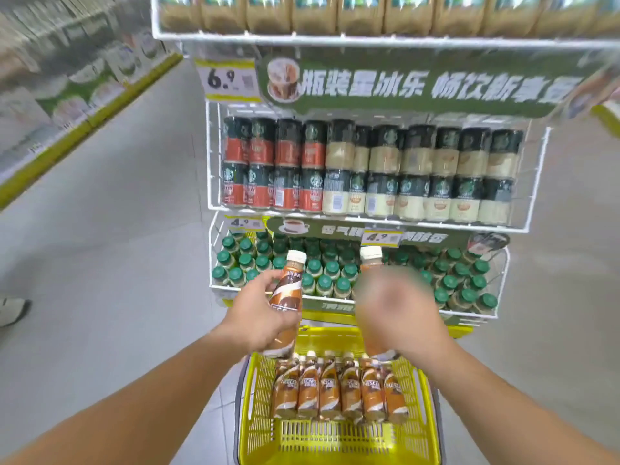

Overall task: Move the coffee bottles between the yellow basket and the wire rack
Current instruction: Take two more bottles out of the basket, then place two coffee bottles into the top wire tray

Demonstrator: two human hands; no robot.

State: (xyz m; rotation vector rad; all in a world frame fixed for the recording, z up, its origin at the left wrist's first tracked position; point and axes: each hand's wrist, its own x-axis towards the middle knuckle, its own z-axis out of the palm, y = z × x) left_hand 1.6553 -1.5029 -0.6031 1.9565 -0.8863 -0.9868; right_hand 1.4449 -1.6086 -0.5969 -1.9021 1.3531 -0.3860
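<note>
My left hand (258, 317) grips a brown coffee bottle (287, 290) with a white cap, held upright above the yellow basket (255, 431). My right hand (396, 307), blurred, holds a second brown coffee bottle (370, 258) of which mostly the white cap and neck show. Both bottles hover in front of the lowest tier of the white wire rack (503, 283), which is full of green-capped bottles (332, 270). Several brown coffee bottles (335, 387) lie in a row in the basket below my hands.
The rack's middle tier holds stacked coffee cans (369, 169), and its top tier holds tan packs (362, 11). Price tags (382, 237) hang on the rack. A store shelf (67, 88) runs along the left aisle. A shoe (11, 310) stands at the far left on the grey floor.
</note>
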